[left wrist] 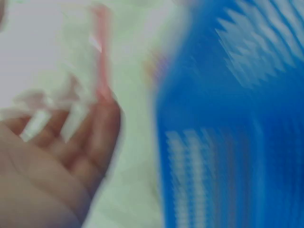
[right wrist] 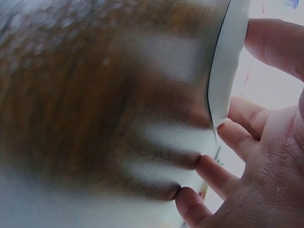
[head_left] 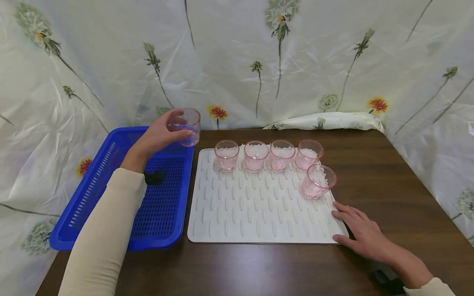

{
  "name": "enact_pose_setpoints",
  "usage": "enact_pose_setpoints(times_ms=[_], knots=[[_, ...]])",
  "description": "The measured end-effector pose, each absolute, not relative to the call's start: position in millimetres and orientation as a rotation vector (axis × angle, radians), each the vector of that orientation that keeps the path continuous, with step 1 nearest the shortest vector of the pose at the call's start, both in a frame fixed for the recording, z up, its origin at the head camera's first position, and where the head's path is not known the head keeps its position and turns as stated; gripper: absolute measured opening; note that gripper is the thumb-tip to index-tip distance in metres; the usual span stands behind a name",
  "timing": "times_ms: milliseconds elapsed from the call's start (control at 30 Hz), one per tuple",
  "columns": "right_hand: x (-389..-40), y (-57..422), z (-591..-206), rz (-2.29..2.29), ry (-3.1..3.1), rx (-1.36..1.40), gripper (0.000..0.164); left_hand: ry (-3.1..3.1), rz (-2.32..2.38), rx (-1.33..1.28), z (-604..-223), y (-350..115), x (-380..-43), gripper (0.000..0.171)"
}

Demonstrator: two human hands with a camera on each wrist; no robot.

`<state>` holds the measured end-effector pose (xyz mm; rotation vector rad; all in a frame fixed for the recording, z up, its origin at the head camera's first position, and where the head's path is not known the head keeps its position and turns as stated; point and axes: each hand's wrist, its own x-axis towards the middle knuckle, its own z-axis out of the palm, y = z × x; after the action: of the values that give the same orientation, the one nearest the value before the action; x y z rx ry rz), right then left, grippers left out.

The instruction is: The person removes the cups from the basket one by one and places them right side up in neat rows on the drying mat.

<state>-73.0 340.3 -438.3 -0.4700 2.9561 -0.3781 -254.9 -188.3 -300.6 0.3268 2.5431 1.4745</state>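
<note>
My left hand [head_left: 157,133] grips a pink-tinted drinking glass [head_left: 192,125] above the far right corner of the blue basket [head_left: 181,197]. In the blurred left wrist view, its fingers curl around the glass [left wrist: 102,52]. My right hand [head_left: 364,234] rests at the right edge of the white drying mat [head_left: 259,222]. In the right wrist view, the fingertips of that hand [right wrist: 275,137] touch the mat's edge [right wrist: 228,71] and the table. Several pink glasses [head_left: 255,156] stand along the mat's far side. Another glass [head_left: 319,181] sits nearer, by its right edge.
Left of the mat, the perforated basket lies on the dark wooden table [head_left: 252,267]. A floral cloth [head_left: 229,61] hangs behind the table, with a folded bulge [head_left: 326,121] along the back edge.
</note>
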Motion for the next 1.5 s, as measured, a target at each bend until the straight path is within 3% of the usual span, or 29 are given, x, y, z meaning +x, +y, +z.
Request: enact_pose_setpoints(times_ms=[367, 900, 1500], knots=[[-71, 344, -438, -0.390, 2.976, -0.471, 0.067, 2.479, 1.537, 0.598, -266, -88, -245, 0.083], [-73, 335, -434, -0.394, 2.953, -0.471, 0.068, 2.355, 1.470, 0.721, -295, 4, -227, 0.083], [-69, 338, -436, -0.408, 2.984, -0.491, 0.066, 2.261, 1.511, 0.707, -335, 28, -214, 0.081]])
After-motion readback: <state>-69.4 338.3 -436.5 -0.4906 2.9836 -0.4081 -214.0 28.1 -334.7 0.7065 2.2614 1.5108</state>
